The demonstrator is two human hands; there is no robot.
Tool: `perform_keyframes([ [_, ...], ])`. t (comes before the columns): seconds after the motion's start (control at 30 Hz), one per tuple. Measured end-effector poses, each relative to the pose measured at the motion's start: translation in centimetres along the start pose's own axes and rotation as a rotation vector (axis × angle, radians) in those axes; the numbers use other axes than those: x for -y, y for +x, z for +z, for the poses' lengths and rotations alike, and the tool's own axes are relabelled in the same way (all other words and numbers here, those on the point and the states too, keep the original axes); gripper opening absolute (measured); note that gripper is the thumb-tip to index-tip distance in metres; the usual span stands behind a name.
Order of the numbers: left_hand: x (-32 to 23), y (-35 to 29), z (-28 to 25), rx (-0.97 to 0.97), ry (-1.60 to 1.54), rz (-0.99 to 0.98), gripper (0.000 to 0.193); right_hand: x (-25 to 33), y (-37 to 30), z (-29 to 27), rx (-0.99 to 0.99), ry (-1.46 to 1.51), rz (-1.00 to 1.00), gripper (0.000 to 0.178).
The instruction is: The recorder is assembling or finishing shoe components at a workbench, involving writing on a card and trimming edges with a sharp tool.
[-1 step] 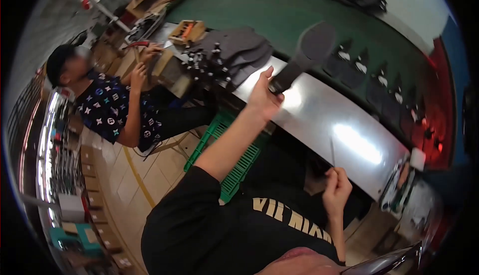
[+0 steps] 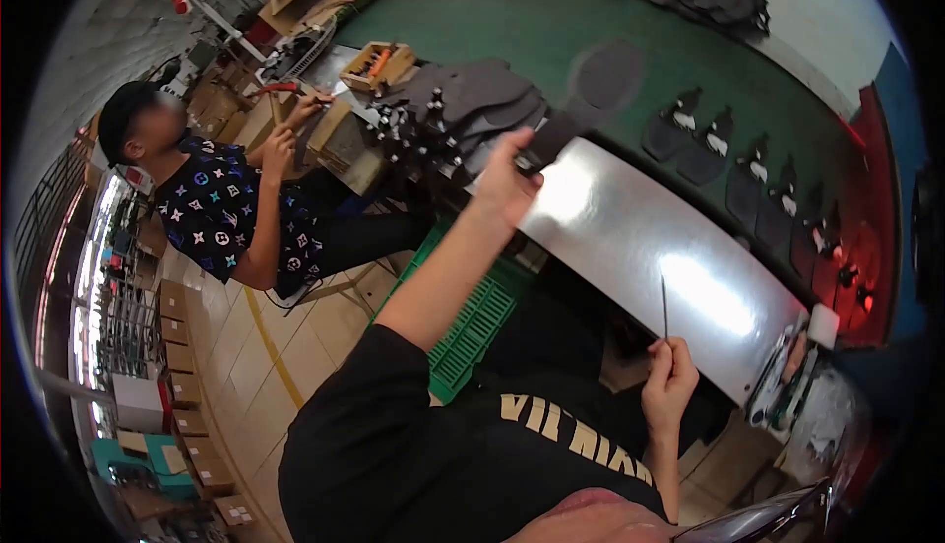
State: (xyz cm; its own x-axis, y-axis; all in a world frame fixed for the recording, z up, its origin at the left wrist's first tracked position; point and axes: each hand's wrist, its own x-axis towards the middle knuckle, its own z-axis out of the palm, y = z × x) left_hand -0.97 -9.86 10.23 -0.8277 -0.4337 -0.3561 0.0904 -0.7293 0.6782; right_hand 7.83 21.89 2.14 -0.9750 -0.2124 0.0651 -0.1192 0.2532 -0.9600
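My left hand (image 2: 502, 187) is raised over the near edge of the metal worktop (image 2: 615, 223). It grips one end of a dark grey shoe sole (image 2: 602, 78), whose wide blurred end points up and away over the green belt. Low on the right, my right hand (image 2: 671, 385) is closed in a pinch on a thin dark rod (image 2: 664, 309). The rod stands up from the fingers, its upper end seen against the shiny metal; what kind of tool it is I cannot make out.
Several dark soles with straps (image 2: 704, 149) line the green conveyor belt (image 2: 472, 13). More dark soles (image 2: 472, 90) pile beyond my left hand. A green crate (image 2: 472, 331) stands below. At left a co-worker (image 2: 236, 203) holds a red-headed hammer (image 2: 279, 88). Tools and plastic bags (image 2: 797, 376) sit right.
My left hand has drawn slightly left with the sole. My right hand keeps its pinch on the rod, almost unmoved. The whole view has shifted a little.
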Motion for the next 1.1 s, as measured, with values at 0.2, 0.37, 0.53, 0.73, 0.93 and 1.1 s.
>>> perform_keyframes([
  [0.2, -18.2, 7.3, -10.1, -0.261, 0.593, 0.565, 0.037, -0.3, 1.5, -0.6, 0.028, 0.034, -0.022, 0.017],
  [0.37, -22.1, 9.8, -15.5, -0.757, 1.258, 1.264, 0.064, -1.5, 2.6, -2.8, -0.064, -0.001, 0.037, 0.017],
  [0.53, -7.7, 10.1, -3.0, -0.067, 1.233, 1.024, 0.053, 0.5, 4.5, -5.5, -0.294, -0.190, -0.173, 0.024],
  [0.73, 8.0, 20.2, 6.5, 0.342, 1.352, 0.874, 0.053, -0.1, 5.0, -10.6, -0.388, -0.489, -0.092, 0.046],
  [0.93, 12.9, 25.2, 8.8, 0.391, 1.642, 0.998, 0.043, -1.8, 5.0, -13.5, -0.407, -0.755, -0.028, 0.044],
  [1.1, 14.6, 22.2, 8.1, 0.333, 1.689, 1.052, 0.031, -2.9, 4.7, -14.0, -0.411, -0.870, -0.080, 0.037],
])
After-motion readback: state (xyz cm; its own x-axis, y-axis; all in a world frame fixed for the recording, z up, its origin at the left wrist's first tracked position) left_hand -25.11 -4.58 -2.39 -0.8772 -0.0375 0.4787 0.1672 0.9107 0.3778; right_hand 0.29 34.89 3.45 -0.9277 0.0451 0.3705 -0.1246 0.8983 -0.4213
